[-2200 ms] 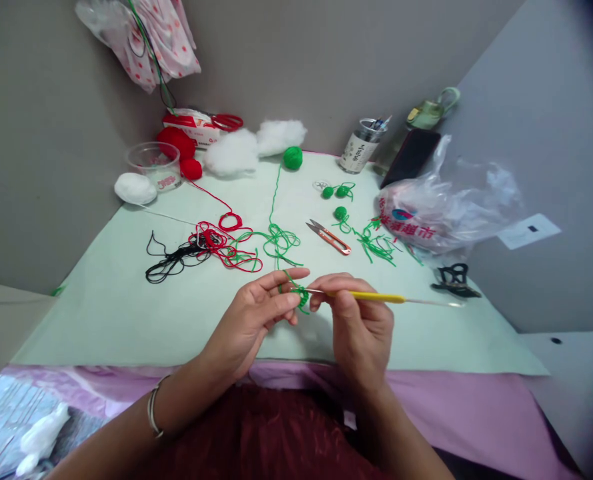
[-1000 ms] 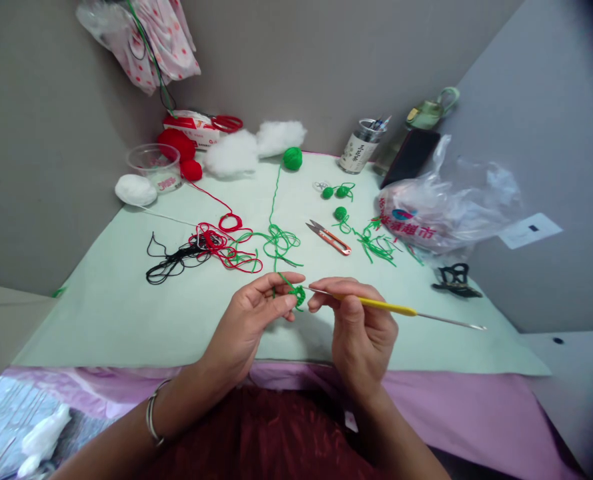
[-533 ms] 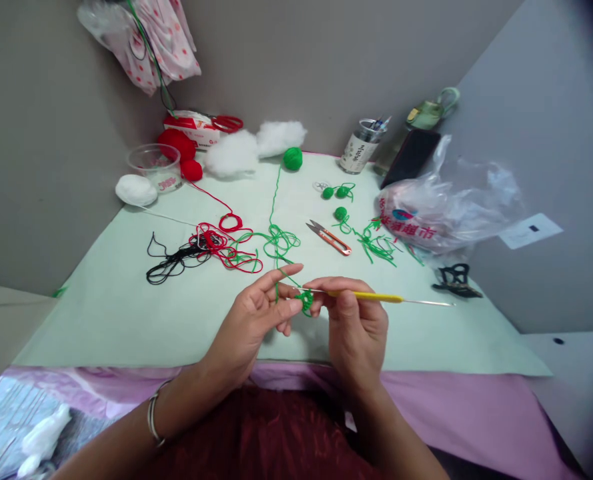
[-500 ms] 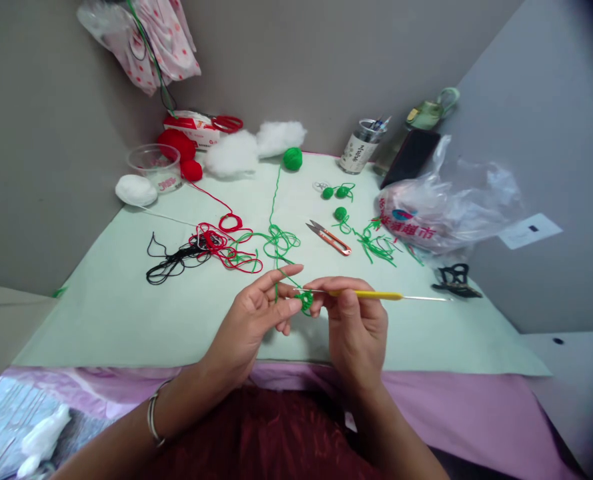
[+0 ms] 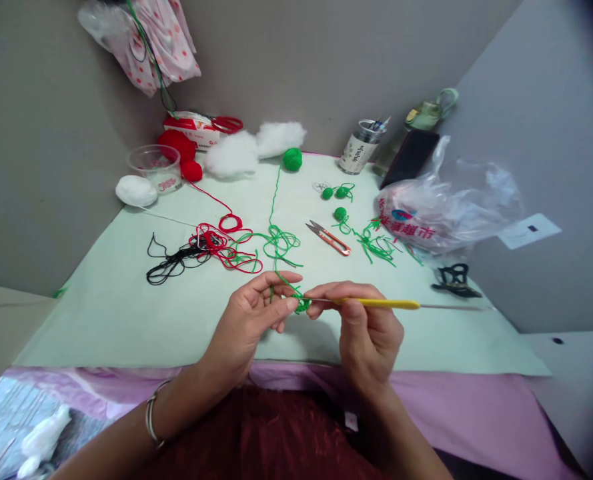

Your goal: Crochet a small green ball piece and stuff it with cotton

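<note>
Between thumb and fingers, my left hand point(image 5: 256, 313) pinches a small round green crochet piece point(image 5: 303, 305). Green yarn point(image 5: 287, 283) runs over its raised index finger and back to a loose tangle and a green ball point(image 5: 292, 159). My right hand point(image 5: 366, 327) grips a yellow-handled crochet hook point(image 5: 389, 304), held nearly level. The hook's thin metal tip reaches the green piece; its exact place in the stitches is too small to tell. My right fingertips are close beside the piece.
Orange thread snips point(image 5: 329, 238) lie beyond my hands. Red yarn point(image 5: 226, 243) and black yarn point(image 5: 176, 260) tangle at left. Green yarn scraps point(image 5: 376, 247), a plastic bag point(image 5: 441, 207) and a black claw clip point(image 5: 456, 280) are at right. White stuffing point(image 5: 232, 153) sits at the back.
My right hand and the hook have shifted right and slightly down. The left hand and green piece have moved slightly; the left index finger sits a little lower.
</note>
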The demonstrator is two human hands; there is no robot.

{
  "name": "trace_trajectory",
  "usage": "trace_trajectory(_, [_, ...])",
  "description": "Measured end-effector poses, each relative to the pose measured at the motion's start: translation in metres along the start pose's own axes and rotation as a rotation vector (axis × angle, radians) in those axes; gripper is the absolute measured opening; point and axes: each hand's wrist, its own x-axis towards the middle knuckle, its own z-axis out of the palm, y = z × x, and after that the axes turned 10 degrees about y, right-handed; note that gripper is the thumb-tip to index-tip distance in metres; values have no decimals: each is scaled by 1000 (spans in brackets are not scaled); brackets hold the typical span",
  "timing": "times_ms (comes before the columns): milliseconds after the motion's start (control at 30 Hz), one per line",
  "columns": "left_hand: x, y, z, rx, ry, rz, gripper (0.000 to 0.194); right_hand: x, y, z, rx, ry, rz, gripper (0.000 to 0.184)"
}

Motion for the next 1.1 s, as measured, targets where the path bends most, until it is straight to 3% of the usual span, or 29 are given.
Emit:
trace_trajectory(233, [0, -2, -3, 118, 37, 109, 23, -5, 4, 3, -149, -55, -309, 23])
trace_trajectory(433, [1, -5, -7, 148, 31, 155, 20, -2, -1, 8, -219, -43, -390, 23])
trace_trajectory(567, [1, -4, -7, 155, 77, 209, 22, -4, 2, 5, -320, -112, -443, 25])
trace_trajectory(667, [-1, 0, -3, 101, 61, 149, 35, -10, 10, 3, -496, -145, -554, 35])
trace_trajectory(767, [-2, 3, 0, -56, -43, -56, 44, -15, 14, 3, -520, -109, -606, 42])
trace_trajectory(867, [0, 7, 0, -163, -99, -197, 40, -11, 9, 5, -343, -29, -442, 35])
trace_trajectory(1000, [2, 10, 0, -150, -41, -99, 34, 0, -1, 8, -16, 82, -66, 23])
trace_trajectory(1100, [0, 7, 2, -104, -74, -69, 33, 4, -2, 11, 66, 67, 18, 21])
